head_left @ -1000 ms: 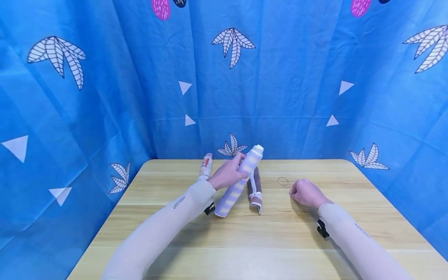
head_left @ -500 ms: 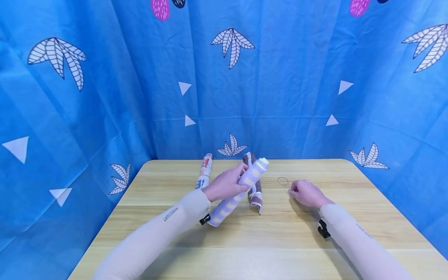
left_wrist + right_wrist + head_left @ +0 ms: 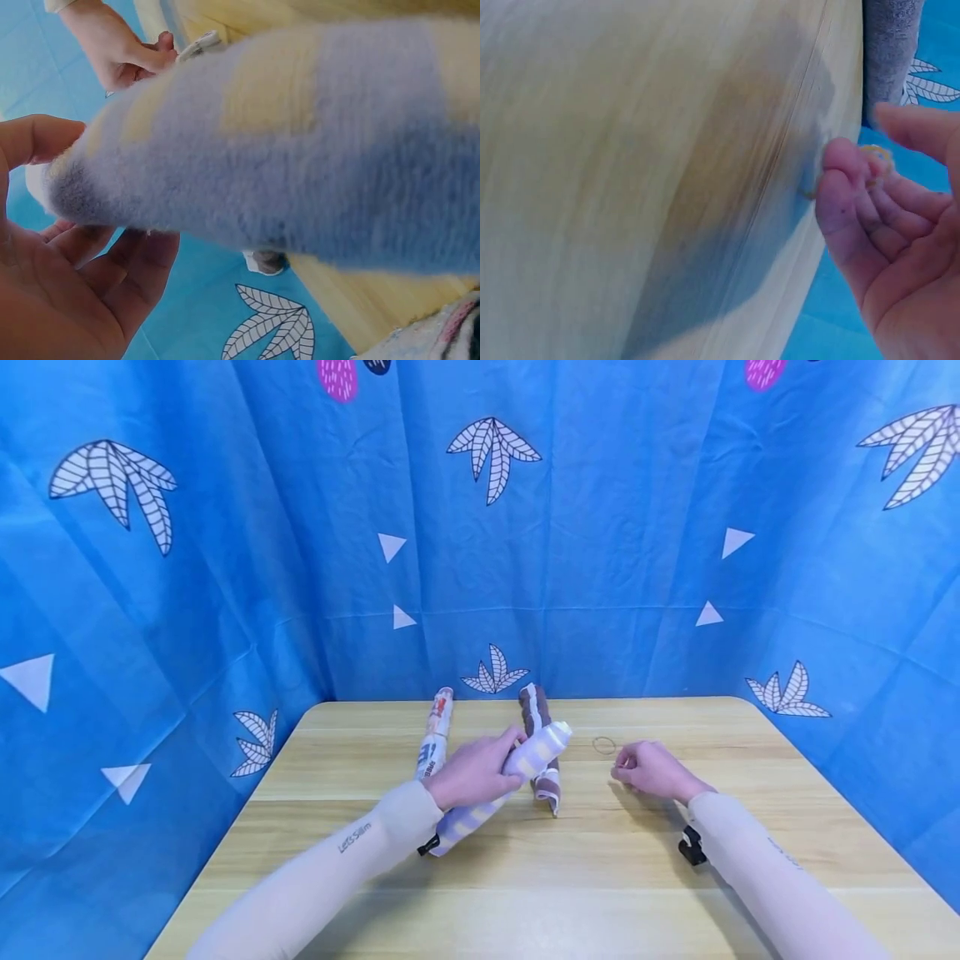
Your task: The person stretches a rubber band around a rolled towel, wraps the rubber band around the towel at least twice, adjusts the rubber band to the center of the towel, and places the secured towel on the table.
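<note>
Below mid-frame, the left grip (image 3: 474,770) clasps the striped roll (image 3: 538,754), slanting up-right, with the right grip (image 3: 651,770) pinching a yellowish band (image 3: 879,151) farther right.

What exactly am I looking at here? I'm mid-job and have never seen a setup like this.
There is no machine; this is bare-handed human work. The wide picture comes from a head-worn camera looking forward and down. The two close-ups come from cameras worn on the wrists, one each. The left hand holds a rolled lavender-and-yellow striped towel. The right hand holds what looks like a yellowish rubber band. On the wood-grain table lie a rolled brown towel with white edging, a rolled white printed towel and a thin loop, probably another band. A blue patterned curtain hangs behind.
</note>
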The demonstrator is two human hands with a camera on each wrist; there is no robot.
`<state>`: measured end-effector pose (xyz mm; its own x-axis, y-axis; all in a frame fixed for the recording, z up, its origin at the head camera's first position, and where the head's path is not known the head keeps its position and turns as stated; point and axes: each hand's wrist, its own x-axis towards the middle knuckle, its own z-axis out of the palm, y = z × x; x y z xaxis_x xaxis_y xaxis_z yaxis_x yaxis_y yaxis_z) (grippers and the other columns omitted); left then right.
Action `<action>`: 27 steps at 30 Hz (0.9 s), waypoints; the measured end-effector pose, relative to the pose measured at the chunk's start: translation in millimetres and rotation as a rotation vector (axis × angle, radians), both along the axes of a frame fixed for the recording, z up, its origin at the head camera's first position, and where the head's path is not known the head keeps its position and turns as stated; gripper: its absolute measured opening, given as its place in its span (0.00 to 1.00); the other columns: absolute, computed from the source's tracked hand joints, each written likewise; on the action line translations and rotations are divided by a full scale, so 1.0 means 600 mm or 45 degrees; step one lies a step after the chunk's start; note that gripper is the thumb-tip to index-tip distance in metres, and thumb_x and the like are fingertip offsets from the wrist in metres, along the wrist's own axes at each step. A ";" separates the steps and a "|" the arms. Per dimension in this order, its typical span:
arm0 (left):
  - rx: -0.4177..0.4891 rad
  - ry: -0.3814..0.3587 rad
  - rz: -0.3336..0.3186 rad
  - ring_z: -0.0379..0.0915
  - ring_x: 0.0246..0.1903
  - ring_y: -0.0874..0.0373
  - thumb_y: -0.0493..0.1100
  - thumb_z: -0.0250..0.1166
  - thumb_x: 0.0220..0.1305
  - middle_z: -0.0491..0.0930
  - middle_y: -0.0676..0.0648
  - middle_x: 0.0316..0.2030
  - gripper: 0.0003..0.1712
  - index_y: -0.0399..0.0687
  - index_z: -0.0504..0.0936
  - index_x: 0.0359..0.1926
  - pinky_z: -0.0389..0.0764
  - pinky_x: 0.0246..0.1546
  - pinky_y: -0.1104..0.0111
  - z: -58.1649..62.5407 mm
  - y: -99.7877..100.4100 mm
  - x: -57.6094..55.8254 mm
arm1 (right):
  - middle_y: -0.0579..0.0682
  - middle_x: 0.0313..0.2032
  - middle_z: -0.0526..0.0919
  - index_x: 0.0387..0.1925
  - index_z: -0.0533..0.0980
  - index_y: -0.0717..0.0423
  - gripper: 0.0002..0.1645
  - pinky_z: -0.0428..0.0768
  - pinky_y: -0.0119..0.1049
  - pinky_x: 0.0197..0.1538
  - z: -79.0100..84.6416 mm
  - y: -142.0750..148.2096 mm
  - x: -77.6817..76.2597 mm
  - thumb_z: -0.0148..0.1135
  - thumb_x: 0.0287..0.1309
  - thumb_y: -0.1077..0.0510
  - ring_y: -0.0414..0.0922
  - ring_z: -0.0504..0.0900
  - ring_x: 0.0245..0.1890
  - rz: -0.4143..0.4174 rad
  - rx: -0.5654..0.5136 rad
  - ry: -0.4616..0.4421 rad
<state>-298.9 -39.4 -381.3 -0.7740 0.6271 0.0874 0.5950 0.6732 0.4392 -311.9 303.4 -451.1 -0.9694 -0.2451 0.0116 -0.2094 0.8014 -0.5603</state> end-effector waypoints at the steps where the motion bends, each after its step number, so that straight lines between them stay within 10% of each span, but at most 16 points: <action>1: -0.007 0.012 -0.001 0.76 0.34 0.60 0.50 0.66 0.64 0.78 0.55 0.41 0.27 0.63 0.65 0.61 0.78 0.33 0.67 -0.002 -0.001 0.001 | 0.49 0.23 0.83 0.35 0.81 0.59 0.05 0.77 0.34 0.28 0.000 -0.001 0.001 0.65 0.63 0.60 0.43 0.80 0.21 0.005 0.003 -0.004; 7: 0.002 -0.038 0.027 0.76 0.37 0.60 0.50 0.66 0.65 0.78 0.54 0.45 0.28 0.66 0.65 0.62 0.78 0.36 0.65 -0.014 -0.004 0.008 | 0.51 0.23 0.82 0.31 0.81 0.60 0.05 0.74 0.30 0.23 0.003 -0.003 0.011 0.63 0.63 0.62 0.41 0.77 0.19 0.026 -0.049 -0.066; 17: 0.049 -0.051 0.053 0.76 0.44 0.60 0.46 0.65 0.67 0.79 0.51 0.53 0.30 0.66 0.64 0.66 0.81 0.47 0.60 -0.036 -0.007 0.012 | 0.48 0.23 0.76 0.49 0.75 0.67 0.20 0.63 0.31 0.19 0.011 -0.016 0.019 0.57 0.72 0.51 0.38 0.63 0.15 0.134 -0.614 -0.358; 27: 0.047 0.026 0.038 0.76 0.44 0.60 0.46 0.65 0.66 0.80 0.53 0.53 0.30 0.66 0.66 0.66 0.80 0.48 0.60 -0.055 -0.012 0.011 | 0.47 0.28 0.80 0.33 0.77 0.58 0.15 0.80 0.31 0.35 0.030 -0.047 0.034 0.53 0.74 0.54 0.40 0.78 0.27 0.259 -1.096 -0.575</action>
<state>-292.2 -46.5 -414.5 -0.7902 0.5998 0.1259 0.5839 0.6744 0.4520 -291.3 275.2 -433.4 -0.8672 -0.4887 -0.0960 0.0786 0.0561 -0.9953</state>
